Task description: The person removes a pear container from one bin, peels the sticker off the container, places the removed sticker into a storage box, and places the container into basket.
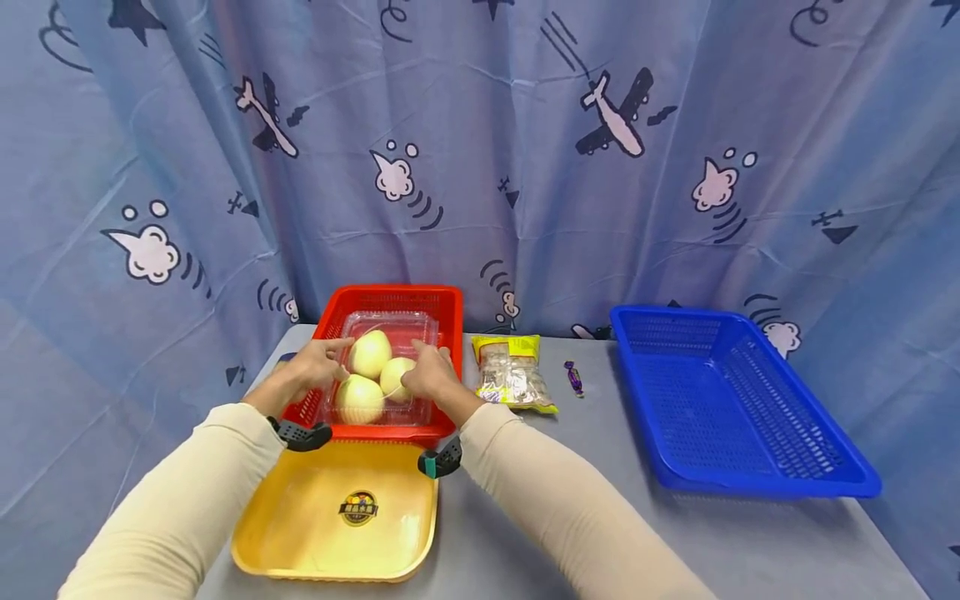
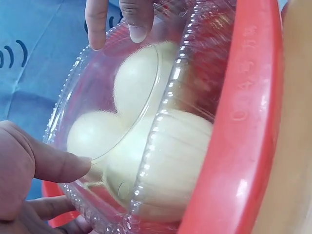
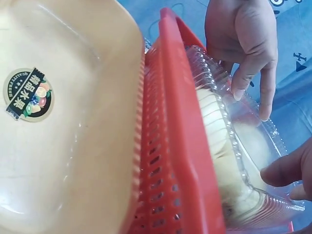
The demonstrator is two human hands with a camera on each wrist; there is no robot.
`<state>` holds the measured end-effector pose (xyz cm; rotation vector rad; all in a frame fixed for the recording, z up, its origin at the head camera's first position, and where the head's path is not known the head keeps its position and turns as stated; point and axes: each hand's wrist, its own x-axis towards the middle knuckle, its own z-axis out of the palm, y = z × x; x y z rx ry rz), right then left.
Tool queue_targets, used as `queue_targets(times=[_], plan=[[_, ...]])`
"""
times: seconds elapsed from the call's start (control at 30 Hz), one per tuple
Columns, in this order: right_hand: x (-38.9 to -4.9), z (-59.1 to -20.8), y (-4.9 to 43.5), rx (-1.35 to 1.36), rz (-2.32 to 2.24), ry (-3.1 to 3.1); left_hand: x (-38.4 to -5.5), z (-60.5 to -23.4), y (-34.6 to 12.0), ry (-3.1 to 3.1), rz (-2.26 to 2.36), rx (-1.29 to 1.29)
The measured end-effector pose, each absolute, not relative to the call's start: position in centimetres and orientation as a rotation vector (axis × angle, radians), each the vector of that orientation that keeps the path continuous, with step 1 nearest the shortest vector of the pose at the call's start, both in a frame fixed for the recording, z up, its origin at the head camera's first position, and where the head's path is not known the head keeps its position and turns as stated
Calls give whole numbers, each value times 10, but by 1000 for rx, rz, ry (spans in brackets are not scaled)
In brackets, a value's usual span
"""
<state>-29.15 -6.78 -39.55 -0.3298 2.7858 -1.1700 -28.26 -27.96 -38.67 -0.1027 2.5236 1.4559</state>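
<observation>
A clear plastic clamshell box (image 1: 393, 321) with three round, pale yellow things (image 1: 371, 354) inside sits within the red basket (image 1: 390, 432). My left hand (image 1: 313, 367) grips the box's left side; in the left wrist view its thumb (image 2: 73, 165) lies on the lid, with other fingers (image 2: 53, 207) by the rim. On the opposite side my right hand (image 1: 433, 373) holds the box, thumb (image 3: 280, 170) on the lid and another finger (image 3: 297, 192) close to the edge. The rest of the right fingers are largely out of sight.
A yellow tray (image 1: 330, 500) with a round label stands right in front of the red basket. To the right lie a yellow-edged clear packet (image 1: 513, 373) and a purple wrapped candy (image 1: 573, 379). Farther right is a blue basket (image 1: 675, 475). A patterned curtain (image 1: 480, 167) hangs behind.
</observation>
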Motion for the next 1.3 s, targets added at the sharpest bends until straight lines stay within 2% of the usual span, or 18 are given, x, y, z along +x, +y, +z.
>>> queue_targets(times=[0.37,1.3], plan=[[-288,-410,-70,-318,-1127,2830,-281,-401,-272,2557,1428,-130],[-284,-412,-70,-372,-1070,2840,-272,-406,-271,2600,1352,-178]])
